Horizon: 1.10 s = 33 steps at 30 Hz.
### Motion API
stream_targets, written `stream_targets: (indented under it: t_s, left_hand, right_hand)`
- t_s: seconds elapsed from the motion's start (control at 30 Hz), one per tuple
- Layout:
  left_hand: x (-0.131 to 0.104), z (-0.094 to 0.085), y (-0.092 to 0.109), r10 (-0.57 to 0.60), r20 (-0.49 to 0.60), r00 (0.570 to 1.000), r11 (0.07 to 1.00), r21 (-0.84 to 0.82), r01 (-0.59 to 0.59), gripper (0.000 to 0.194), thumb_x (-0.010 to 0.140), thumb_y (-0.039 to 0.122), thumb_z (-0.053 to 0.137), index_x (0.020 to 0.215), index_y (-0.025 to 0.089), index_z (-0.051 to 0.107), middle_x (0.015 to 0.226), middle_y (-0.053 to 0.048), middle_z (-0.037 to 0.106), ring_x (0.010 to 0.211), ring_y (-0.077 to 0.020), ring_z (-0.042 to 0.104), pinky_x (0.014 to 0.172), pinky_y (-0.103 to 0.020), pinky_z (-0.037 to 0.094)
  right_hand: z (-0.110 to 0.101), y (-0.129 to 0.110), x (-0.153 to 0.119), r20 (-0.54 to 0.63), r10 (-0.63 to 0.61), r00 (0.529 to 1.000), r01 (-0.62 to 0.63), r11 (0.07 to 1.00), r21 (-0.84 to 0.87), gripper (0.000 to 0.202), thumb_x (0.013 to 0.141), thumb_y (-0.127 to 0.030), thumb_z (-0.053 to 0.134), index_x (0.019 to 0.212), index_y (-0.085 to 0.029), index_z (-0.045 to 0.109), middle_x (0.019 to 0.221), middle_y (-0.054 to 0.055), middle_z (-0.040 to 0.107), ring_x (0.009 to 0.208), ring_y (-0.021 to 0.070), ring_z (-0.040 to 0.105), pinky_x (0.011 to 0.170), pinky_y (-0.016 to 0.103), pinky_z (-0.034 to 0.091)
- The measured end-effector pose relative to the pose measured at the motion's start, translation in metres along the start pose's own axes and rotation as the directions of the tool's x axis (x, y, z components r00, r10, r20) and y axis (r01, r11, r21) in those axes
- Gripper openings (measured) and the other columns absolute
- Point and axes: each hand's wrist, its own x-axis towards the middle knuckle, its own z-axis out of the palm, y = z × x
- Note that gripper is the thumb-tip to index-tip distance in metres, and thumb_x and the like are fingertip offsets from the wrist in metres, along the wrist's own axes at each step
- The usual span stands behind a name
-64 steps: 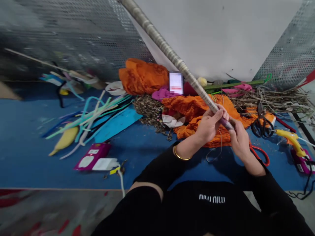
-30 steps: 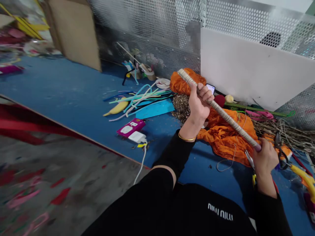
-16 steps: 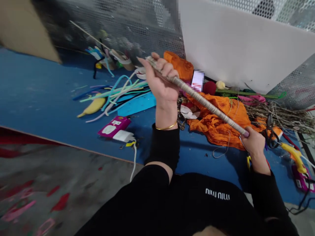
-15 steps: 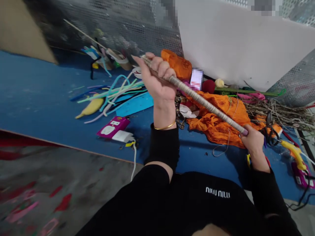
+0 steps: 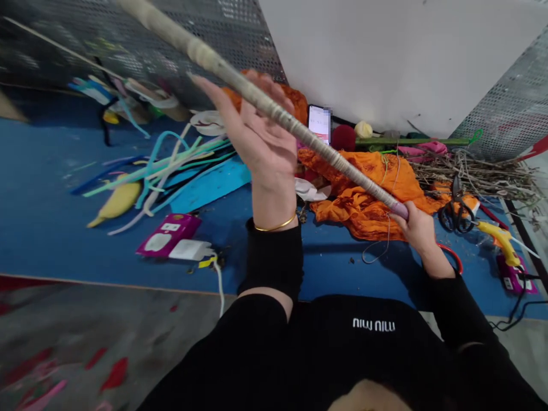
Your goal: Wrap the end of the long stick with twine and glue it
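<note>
A long wrapped stick (image 5: pixel 317 142) slants from the upper left down to the right, above the blue table. My right hand (image 5: pixel 419 231) is closed around its lower end, where a purple band shows. My left hand (image 5: pixel 265 134) is raised behind the stick, palm up, with its fingers and thumb spread and not wrapped round it. Whether the palm touches the stick cannot be made out. Crumpled orange cloth (image 5: pixel 363 208) lies on the table beneath the stick. A thin loose thread hangs near my right hand.
The blue table (image 5: pixel 325 271) holds a yellow banana-shaped object (image 5: pixel 116 201), pipe cleaners (image 5: pixel 154 165), purple power box (image 5: pixel 171 235), phone (image 5: pixel 319 123), black scissors (image 5: pixel 457 211), yellow glue gun (image 5: pixel 500 240) and dry twigs (image 5: pixel 475 174). A white board (image 5: pixel 385 57) stands behind.
My left hand has opened from its grip on the stick. More of the stick now extends to the upper left. The view has shifted, and my right hand still grips the lower end.
</note>
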Motion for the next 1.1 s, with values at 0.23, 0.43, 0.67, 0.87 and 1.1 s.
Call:
stream_targets:
  t_s: [0.23, 0.43, 0.67, 0.87, 1.1]
  left_hand:
    - [-0.015, 0.015, -0.028, -0.252, 0.132, 0.959, 0.964, -0.053, 0.261, 0.071, 0.103, 0.072, 0.006, 0.061, 0.025, 0.038, 0.046, 0.004, 0.023, 0.037, -0.0121, 0.024, 0.038, -0.03, 0.029]
    - [-0.006, 0.001, -0.033, -0.237, 0.004, 0.971, 0.97, 0.056, 0.237, 0.066, 0.1, 0.077, 0.019, 0.059, 0.027, 0.03, 0.044, 0.001, 0.019, 0.04, -0.0167, 0.025, 0.039, -0.033, 0.025]
    - [-0.016, 0.019, -0.045, -0.265, 0.096, 0.959, 0.964, 0.034, 0.263, 0.056, 0.106, 0.064, 0.036, 0.073, 0.025, 0.059, 0.068, 0.0, 0.06, 0.064, -0.0125, 0.061, 0.063, -0.027, 0.055]
    - [-0.006, 0.007, -0.05, -0.225, -0.064, 0.972, 0.96, 0.156, 0.232, 0.026, 0.105, 0.042, 0.054, 0.09, 0.023, 0.064, 0.094, -0.002, 0.07, 0.087, -0.0137, 0.067, 0.078, -0.026, 0.055]
    - [-0.003, 0.011, -0.032, -0.002, -0.148, 0.989, 0.989, 0.144, 0.024, 0.03, 0.102, 0.035, 0.064, 0.077, 0.021, 0.055, 0.076, 0.002, 0.06, 0.065, -0.0078, 0.053, 0.053, -0.02, 0.04]
  right_hand:
    - [-0.003, -0.007, 0.0, 0.212, -0.092, 0.973, 0.029, 0.959, 0.283, 0.037, 0.097, -0.056, 0.052, 0.101, -0.021, 0.065, 0.074, 0.003, 0.069, 0.063, 0.0184, 0.059, 0.061, 0.025, 0.035]
    - [0.005, -0.006, -0.002, 0.037, -0.078, 0.996, 0.074, 0.992, 0.099, 0.043, 0.094, -0.056, 0.061, 0.114, -0.018, 0.066, 0.091, 0.009, 0.074, 0.078, 0.0229, 0.066, 0.066, 0.028, 0.037]
    - [-0.01, 0.004, -0.005, -0.261, 0.019, 0.965, -0.014, 1.0, 0.024, 0.034, 0.101, -0.039, 0.046, 0.119, -0.017, 0.065, 0.106, 0.013, 0.07, 0.089, 0.0251, 0.062, 0.074, 0.033, 0.041]
    - [-0.069, 0.074, 0.051, -0.399, 0.143, 0.906, -0.182, 0.981, -0.061, 0.037, 0.098, -0.04, 0.057, 0.124, -0.016, 0.068, 0.11, 0.015, 0.069, 0.097, 0.0264, 0.058, 0.084, 0.037, 0.034]
    - [-0.092, 0.141, 0.173, -0.269, 0.122, 0.956, -0.188, 0.953, -0.238, 0.035, 0.1, -0.025, 0.057, 0.127, -0.008, 0.071, 0.122, 0.024, 0.067, 0.113, 0.022, 0.053, 0.091, 0.046, 0.023]
